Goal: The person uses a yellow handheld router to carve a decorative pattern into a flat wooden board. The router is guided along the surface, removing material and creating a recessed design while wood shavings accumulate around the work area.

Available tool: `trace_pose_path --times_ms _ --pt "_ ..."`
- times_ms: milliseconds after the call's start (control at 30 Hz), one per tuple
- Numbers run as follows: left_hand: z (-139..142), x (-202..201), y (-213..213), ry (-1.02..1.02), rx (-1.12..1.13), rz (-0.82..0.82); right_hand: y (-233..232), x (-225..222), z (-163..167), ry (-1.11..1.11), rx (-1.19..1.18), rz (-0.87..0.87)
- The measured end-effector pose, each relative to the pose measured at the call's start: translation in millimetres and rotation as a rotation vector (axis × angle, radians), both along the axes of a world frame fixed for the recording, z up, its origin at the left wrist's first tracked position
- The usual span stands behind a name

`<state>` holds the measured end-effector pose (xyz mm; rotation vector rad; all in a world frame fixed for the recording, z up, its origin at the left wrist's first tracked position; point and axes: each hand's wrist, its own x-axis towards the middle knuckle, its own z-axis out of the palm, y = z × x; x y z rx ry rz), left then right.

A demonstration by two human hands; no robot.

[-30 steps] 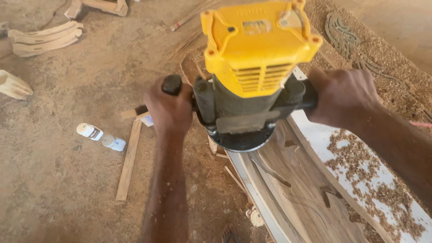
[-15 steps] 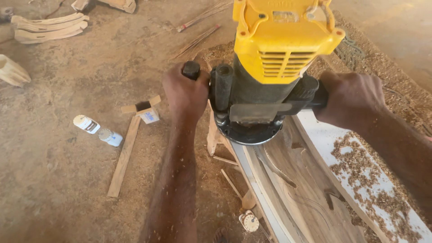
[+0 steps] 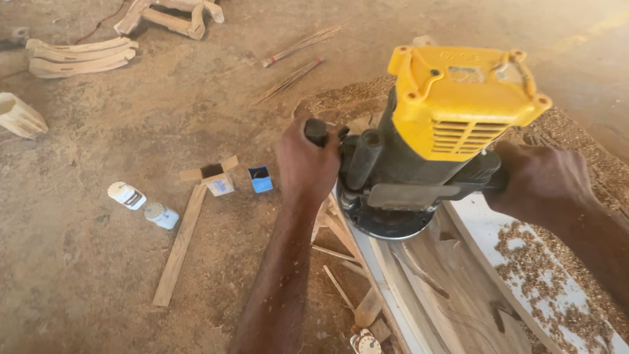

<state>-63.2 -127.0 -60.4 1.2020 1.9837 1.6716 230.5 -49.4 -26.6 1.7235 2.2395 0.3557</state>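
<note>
A power router (image 3: 432,137) with a yellow top and black body stands on a curved wooden workpiece (image 3: 452,288). My left hand (image 3: 304,160) grips its left black handle. On the other side, my right hand (image 3: 540,183) is closed around the right handle. The router's round base rests on the near end of the carved groove in the wood. A white board (image 3: 557,282) under the piece is strewn with wood chips.
On the dusty floor to the left lie a wooden strip (image 3: 178,246), two small white bottles (image 3: 141,204), a small open box (image 3: 216,177) and a blue cap (image 3: 261,178). Curved wooden parts (image 3: 78,56) lie far left. Thin offcuts (image 3: 337,259) lie below the workpiece.
The router and both hands have shifted right and farther along the workpiece in the view. More floor on the left has come into sight.
</note>
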Motion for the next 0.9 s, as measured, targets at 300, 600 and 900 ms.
trace_pose_path --times_ms 300,600,900 --pt "-7.7 -14.8 22.9 0.039 0.014 -0.085 3.1 2.1 -9.4 -0.041 0.008 0.016" --pt "-6.2 -33.1 20.5 0.114 0.009 -0.016 18.3 -18.5 7.6 -0.042 0.014 0.034" --pt "1.2 -20.2 -7.5 0.121 -0.033 0.093 9.0 -23.7 6.3 -0.019 0.002 0.098"
